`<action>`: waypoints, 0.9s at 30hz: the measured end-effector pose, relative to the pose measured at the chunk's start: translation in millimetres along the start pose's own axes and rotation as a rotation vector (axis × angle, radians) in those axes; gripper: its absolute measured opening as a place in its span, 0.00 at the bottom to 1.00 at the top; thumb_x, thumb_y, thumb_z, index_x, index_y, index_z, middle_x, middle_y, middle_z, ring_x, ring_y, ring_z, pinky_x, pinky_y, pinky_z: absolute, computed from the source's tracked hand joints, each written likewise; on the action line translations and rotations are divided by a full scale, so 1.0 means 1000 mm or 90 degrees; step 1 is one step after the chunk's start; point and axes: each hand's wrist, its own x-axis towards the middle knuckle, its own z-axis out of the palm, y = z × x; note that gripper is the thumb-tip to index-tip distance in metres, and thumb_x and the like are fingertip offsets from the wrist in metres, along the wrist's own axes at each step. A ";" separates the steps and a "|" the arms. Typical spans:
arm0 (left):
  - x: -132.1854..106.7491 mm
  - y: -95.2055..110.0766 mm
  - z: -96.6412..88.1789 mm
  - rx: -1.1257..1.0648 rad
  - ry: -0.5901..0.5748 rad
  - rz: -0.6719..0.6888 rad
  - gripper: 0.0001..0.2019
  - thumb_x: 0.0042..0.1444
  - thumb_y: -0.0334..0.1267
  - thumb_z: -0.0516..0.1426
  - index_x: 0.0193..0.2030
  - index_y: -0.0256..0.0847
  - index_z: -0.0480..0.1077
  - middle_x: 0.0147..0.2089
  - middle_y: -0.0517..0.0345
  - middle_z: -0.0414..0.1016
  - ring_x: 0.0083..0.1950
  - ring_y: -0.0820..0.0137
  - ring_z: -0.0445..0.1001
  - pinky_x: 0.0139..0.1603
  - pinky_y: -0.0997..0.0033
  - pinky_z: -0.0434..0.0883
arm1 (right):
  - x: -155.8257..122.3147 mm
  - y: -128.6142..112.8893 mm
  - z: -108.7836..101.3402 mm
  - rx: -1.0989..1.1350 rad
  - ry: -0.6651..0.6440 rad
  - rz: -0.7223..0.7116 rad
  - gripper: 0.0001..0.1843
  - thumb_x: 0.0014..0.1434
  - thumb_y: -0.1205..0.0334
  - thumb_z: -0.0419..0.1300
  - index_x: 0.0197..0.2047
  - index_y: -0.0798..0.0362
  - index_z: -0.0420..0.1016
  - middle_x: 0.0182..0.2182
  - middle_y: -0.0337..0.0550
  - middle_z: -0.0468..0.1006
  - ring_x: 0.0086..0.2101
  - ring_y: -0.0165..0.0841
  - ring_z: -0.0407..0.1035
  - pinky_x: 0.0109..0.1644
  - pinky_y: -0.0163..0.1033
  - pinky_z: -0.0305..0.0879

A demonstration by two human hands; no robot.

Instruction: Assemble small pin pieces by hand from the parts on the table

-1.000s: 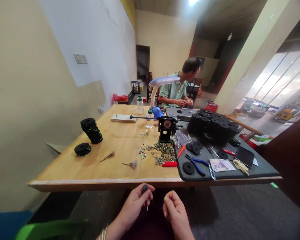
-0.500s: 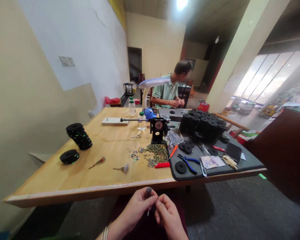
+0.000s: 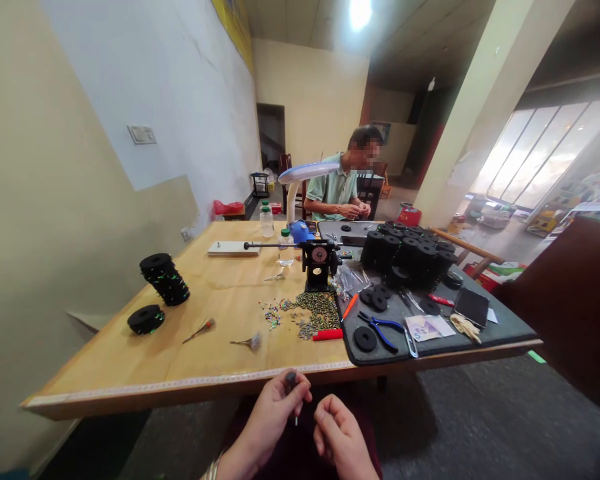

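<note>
My left hand (image 3: 280, 403) is closed in a pinch just in front of the table's near edge. It grips a small dark rounded piece (image 3: 291, 377), and a thin pale tip sticks out below the fingers. To its right, a short gap away, my right hand (image 3: 337, 427) has its fingers curled with the thumb against the forefinger. Whether anything fine lies in that pinch is hidden. On the table beyond lie a feather-like tuft on a thin stem (image 3: 253, 342) and a darker tuft with an orange part (image 3: 200, 329).
Past my hands are a pile of small metallic beads (image 3: 320, 310), a red tube (image 3: 327, 335), a black winder with a long rod (image 3: 316, 263) and blue-handled pliers (image 3: 383, 330). Black foam spools (image 3: 405, 253) crowd the grey mat. A person (image 3: 330, 193) sits across, behind a lamp (image 3: 305, 172).
My right hand has come away from the left, opening a gap between them. The left still pinches the dark piece. The co-worker's head has turned down toward their hands.
</note>
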 end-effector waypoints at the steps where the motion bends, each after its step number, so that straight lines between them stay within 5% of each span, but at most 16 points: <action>1: 0.000 -0.001 0.001 -0.008 0.009 0.000 0.18 0.46 0.51 0.66 0.30 0.38 0.69 0.24 0.62 0.71 0.22 0.77 0.60 0.23 0.77 0.59 | 0.000 0.000 0.000 -0.005 0.001 0.000 0.28 0.48 0.33 0.61 0.27 0.50 0.60 0.11 0.27 0.60 0.14 0.22 0.44 0.19 0.30 0.38; 15: -0.005 0.005 0.002 0.125 0.044 0.121 0.12 0.49 0.46 0.64 0.29 0.38 0.72 0.25 0.60 0.72 0.23 0.73 0.65 0.26 0.75 0.64 | 0.001 -0.001 0.003 -0.044 -0.041 -0.016 0.27 0.52 0.35 0.59 0.35 0.54 0.66 0.20 0.37 0.75 0.17 0.24 0.58 0.21 0.29 0.50; 21: -0.010 0.010 0.004 0.191 0.044 0.148 0.09 0.51 0.42 0.62 0.28 0.39 0.74 0.25 0.58 0.74 0.26 0.70 0.68 0.28 0.75 0.65 | 0.004 -0.002 0.007 -0.072 -0.017 -0.072 0.23 0.56 0.38 0.58 0.30 0.52 0.63 0.13 0.30 0.67 0.15 0.23 0.51 0.21 0.31 0.45; 27: -0.004 0.005 -0.005 0.107 0.099 0.123 0.16 0.48 0.51 0.63 0.32 0.37 0.74 0.27 0.57 0.75 0.22 0.73 0.65 0.25 0.75 0.64 | 0.003 -0.007 0.007 -0.008 0.029 -0.040 0.23 0.52 0.40 0.62 0.28 0.52 0.63 0.10 0.27 0.63 0.14 0.22 0.49 0.21 0.30 0.41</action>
